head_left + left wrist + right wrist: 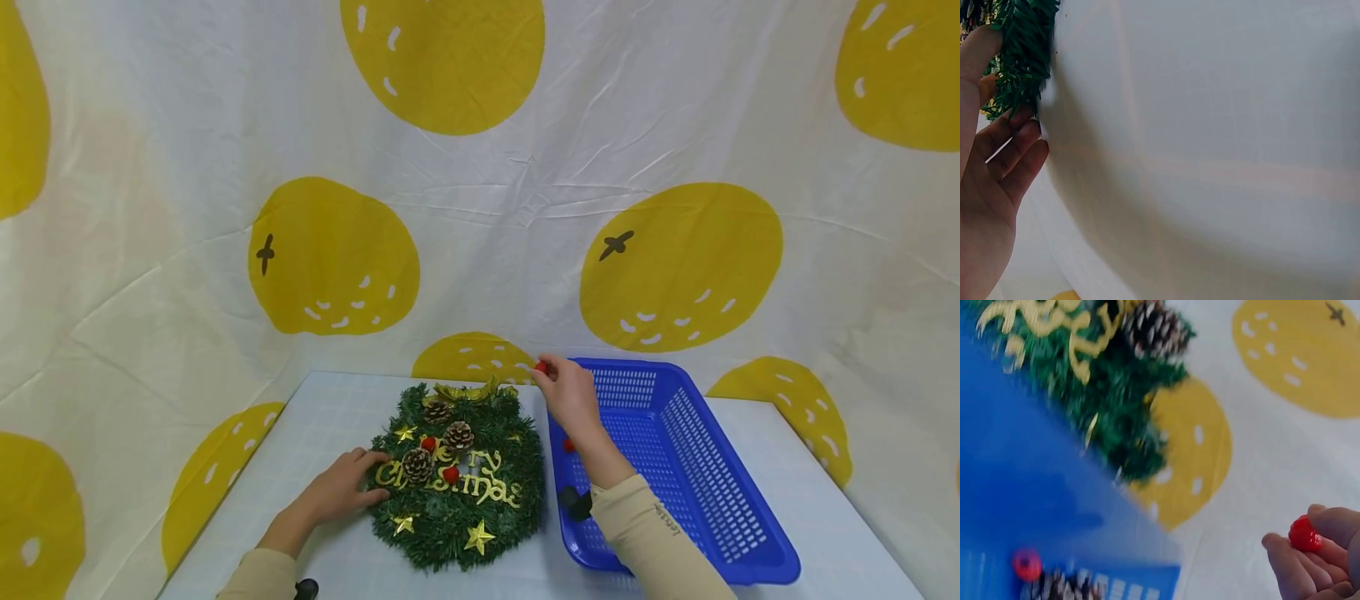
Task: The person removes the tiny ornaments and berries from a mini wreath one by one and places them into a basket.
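Note:
A green Christmas wreath [517, 467] lies on the table, dressed with gold "Merry Christmas" lettering, gold stars, pine cones and red berries. My left hand [341, 486] holds its left rim, with green sprigs between thumb and fingers [1013, 153] in the left wrist view. Raised over the far left corner of the blue basket is my right hand [572, 396]. It pinches a small, shiny red berry [1305, 534] between thumb and fingertips, to the right of the wreath's top.
The blue basket [750, 492] stands to the right of the wreath. Another red berry [1027, 564] and a pine cone [1060, 587] are in it. Behind the table hangs a white cloth [495, 275] with large yellow fruit prints.

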Demonstrator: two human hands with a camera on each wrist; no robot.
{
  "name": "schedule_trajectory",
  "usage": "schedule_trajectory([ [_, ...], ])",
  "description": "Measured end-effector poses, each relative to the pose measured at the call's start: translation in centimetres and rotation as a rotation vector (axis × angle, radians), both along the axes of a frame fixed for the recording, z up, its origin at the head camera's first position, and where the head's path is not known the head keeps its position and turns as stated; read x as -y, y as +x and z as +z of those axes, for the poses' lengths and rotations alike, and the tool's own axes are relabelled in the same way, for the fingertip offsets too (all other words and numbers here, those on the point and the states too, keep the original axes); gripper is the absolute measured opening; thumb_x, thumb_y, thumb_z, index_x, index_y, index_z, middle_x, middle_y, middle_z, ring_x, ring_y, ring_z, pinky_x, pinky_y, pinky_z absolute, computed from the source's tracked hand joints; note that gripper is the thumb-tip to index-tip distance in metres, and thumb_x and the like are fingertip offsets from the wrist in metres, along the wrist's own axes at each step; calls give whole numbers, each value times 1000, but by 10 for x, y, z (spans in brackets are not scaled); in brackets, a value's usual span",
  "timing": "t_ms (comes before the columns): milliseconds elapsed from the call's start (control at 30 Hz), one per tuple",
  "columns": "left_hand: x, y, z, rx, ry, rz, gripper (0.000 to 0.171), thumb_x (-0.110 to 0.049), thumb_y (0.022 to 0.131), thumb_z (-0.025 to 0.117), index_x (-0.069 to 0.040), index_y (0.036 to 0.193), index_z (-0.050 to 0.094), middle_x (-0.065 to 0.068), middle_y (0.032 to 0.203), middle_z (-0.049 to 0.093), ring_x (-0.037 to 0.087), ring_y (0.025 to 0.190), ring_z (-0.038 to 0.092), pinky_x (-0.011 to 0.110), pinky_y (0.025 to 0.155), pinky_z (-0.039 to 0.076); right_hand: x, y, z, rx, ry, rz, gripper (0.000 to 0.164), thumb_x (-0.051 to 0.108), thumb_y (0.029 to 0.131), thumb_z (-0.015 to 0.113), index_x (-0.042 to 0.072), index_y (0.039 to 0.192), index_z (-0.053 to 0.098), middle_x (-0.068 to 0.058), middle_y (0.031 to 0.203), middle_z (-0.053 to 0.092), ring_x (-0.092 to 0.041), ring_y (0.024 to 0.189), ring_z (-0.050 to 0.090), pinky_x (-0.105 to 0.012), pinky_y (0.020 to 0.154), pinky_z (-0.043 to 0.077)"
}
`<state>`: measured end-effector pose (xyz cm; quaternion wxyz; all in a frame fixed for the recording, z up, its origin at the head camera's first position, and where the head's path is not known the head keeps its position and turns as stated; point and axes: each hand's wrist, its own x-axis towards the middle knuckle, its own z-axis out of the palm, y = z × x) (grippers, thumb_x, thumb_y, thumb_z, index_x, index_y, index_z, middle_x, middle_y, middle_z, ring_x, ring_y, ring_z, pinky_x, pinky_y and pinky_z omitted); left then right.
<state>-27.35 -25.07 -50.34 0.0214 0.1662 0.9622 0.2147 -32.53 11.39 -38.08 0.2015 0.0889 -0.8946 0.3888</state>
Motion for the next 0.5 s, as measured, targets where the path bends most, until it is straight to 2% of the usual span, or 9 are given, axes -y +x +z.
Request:
schedule_trajectory([
  [200, 1, -2, -2, -4, -3, -7, 58, -45, 85, 74, -15, 131, 57, 5, 114, 55, 31, 108, 54, 54, 85, 48, -25, -13, -2, 7, 66, -59, 32, 13, 93, 68, -2, 121, 68, -19, 103, 71, -31, 85, 67, -45, 74, 53],
  [367, 2, -3, -4, -4, -8, -5, 59, -46, 84, 74, -15, 131, 57, 6, 115, 55, 31, 108, 54, 54, 86, 48, -45, -22, -11, 49, 119, -81, 15, 14, 93, 66, 0, 98, 71, -14, 84, 69, -29, 71, 61, -41, 65, 48],
  [433, 3, -4, -5, -2, -8, -5, 59, -46, 84, 74, -15, 131, 57, 6, 115, 55, 31, 108, 54, 54, 86, 48, -52, -25, -16, 77, 143, -86, 17, 14, 94, 66, -1, 99, 71, -15, 85, 69, -28, 69, 59, -41, 66, 47],
  [500, 3, -4, -5, -1, -10, -7, 59, -47, 84, 74, -15, 131, 57, 6, 115, 55, 31, 108, 54, 54, 86, 48, -59, -28, -20, 109, 154, -86, 26, 14, 94, 65, -4, 112, 69, -18, 94, 70, -28, 75, 61, -43, 71, 50],
])
